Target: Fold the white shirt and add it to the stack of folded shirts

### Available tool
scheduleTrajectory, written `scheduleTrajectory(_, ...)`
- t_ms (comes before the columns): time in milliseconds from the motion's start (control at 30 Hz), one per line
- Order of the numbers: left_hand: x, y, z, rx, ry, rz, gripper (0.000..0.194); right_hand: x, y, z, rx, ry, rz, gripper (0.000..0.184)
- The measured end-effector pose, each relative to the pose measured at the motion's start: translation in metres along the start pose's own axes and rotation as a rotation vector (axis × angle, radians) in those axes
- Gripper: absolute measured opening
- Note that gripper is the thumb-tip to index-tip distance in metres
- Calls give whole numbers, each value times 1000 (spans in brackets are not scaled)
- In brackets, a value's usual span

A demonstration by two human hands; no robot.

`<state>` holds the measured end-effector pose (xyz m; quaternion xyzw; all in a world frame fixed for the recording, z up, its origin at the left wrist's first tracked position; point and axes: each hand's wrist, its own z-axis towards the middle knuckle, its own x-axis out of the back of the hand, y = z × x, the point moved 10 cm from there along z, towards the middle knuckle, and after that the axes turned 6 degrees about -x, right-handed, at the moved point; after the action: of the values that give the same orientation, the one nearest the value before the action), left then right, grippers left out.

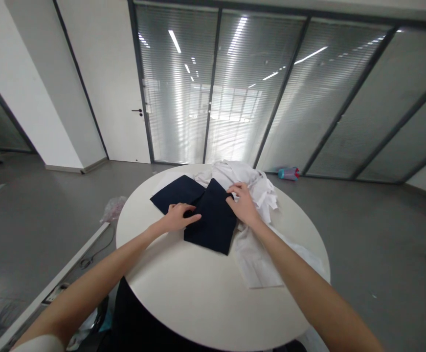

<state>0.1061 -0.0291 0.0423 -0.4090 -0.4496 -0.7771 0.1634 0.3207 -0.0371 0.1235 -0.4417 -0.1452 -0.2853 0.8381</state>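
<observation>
Reaching both arms forward, we've got our left hand [178,217] half-curled on the navy cloth [211,220] on the round table [198,303], our right hand [244,204] at its corner beside crumpled white cloth [260,193]; any real grip, we can't tell!

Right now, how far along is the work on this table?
Done, it seems: the navy cloth lies flat in overlapping layers. In hand: the left hand and right hand rest on its edges. Remaining: the white cloth lies bunched beyond them.
</observation>
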Motion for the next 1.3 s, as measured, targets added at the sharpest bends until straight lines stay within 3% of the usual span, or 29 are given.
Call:
scheduleTrajectory(67,-12,17,-5,-81,-69,-97,57,1,-7,5,23,-37,218,11)
scheduleTrajectory(133,-15,41,-12,-175,-85,-224,61,15,0,9,-36,20,399,10)
scheduleTrajectory(267,-10,105,-32,-401,-71,-322,52,73,23,10,-162,371,644,6)
scheduleTrajectory(367,-27,158,-51,-580,-291,-379,65,114,9,3,-114,542,643,4)
scheduleTrajectory(400,-33,171,-56,-620,-386,-430,69,122,-4,2,-75,530,593,5)
scheduleTrajectory(467,-39,182,-58,-642,-492,-548,64,120,-37,1,11,347,427,7)
scheduleTrajectory(533,-36,167,-42,-579,-427,-592,44,91,-66,-4,74,15,198,11)
scheduleTrajectory(633,-30,109,-8,-401,-218,-359,27,29,-75,-27,126,-459,-125,17)
scheduleTrajectory(733,-38,58,9,-316,-164,32,24,-22,-52,-40,132,-664,-468,24)
scheduleTrajectory(867,-50,36,8,-352,-120,283,32,-72,-12,-37,102,-703,-920,28)
scheduleTrajectory(967,-54,34,4,-344,-77,359,46,-86,4,-26,24,-685,-999,22)
scheduleTrajectory(1033,-57,34,4,-332,-99,381,55,-78,6,-10,-65,-575,-934,26)
scheduleTrajectory(1133,-52,33,9,-304,-89,443,59,-61,18,13,-299,-448,-572,32)
scheduleTrajectory(1200,-46,39,10,-324,-88,487,47,-52,30,24,-432,-367,-298,37)
scheduleTrajectory(1300,-32,55,-3,-401,-132,515,17,-41,36,35,-381,-221,-187,40)
